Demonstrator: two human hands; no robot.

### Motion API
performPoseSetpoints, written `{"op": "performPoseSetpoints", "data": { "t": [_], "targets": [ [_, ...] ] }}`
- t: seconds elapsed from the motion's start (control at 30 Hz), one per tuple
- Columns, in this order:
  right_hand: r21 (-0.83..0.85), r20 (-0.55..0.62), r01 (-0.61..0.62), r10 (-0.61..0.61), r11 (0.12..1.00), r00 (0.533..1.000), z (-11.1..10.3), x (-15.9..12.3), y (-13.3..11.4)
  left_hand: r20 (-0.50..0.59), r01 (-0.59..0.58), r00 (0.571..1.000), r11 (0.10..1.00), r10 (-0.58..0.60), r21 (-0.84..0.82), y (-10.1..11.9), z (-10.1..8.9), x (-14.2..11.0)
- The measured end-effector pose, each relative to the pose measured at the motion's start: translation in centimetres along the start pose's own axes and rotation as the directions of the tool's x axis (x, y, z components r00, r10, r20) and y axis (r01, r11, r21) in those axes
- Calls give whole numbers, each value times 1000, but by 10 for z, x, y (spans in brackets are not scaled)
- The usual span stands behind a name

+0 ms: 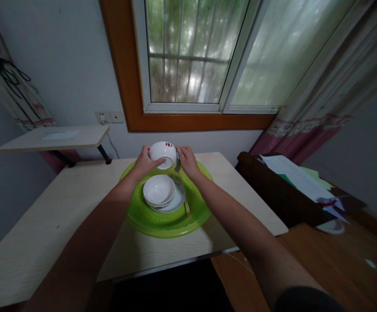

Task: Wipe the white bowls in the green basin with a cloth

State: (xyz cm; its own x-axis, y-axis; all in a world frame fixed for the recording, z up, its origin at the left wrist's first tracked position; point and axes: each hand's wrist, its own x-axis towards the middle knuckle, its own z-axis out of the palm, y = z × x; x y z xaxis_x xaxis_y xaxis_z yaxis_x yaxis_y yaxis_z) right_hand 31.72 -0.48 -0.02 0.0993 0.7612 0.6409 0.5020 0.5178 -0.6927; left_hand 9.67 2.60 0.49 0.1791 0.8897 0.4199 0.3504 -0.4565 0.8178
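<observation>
My left hand [144,161] grips a white bowl [162,151] with small red marks near its rim. The bowl is tilted, its foot turned towards me, above the far part of a green round tray [172,229]. At the bowl's right side, my right hand [187,159] is closed on a small grey cloth [178,165], which lies against the bowl. Below, stacked white bowls [159,190] stand on a plate [178,201] in the tray. Chopsticks [187,207] lie beside the plate, partly hidden.
The tray rests on a pale wooden table [117,255]. A raised shelf [58,138] with a paper on it stands at the table's left back. To the right is a dark piece of furniture [260,190] with papers [299,180]. A window is behind the table.
</observation>
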Motion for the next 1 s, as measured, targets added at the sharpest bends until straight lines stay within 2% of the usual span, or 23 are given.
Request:
{"op": "performPoseSetpoints", "data": {
  "t": [0.23,0.4,0.5,0.6,0.73,0.9,1.0],
  "targets": [
    [19,28,-30,30,999,999,7,-2,9,-83,18,996,1000,-16,24,2,-1,2],
    [26,59,-7,5,1000,998,7,-6,-1,-97,53,994,998,-49,33,1,-1,3],
    [17,88,89,-90,996,992,5,-9,-12,-89,58,994,998,-56,25,1,-1,3],
    [-11,126,232,-229,973,965,2,-12,-25,-84,63,995,998,-60,30,-1,-1,4],
    [-39,209,385,-369,922,906,1,-17,-43,-66,53,996,998,-51,32,-3,-1,4],
    [-28,326,502,-467,864,822,7,-21,-53,-49,61,997,995,-57,83,2,-3,3],
    [-71,278,489,-453,870,847,8,-19,-49,-75,68,995,994,-61,83,8,-5,1]
  ]
}}
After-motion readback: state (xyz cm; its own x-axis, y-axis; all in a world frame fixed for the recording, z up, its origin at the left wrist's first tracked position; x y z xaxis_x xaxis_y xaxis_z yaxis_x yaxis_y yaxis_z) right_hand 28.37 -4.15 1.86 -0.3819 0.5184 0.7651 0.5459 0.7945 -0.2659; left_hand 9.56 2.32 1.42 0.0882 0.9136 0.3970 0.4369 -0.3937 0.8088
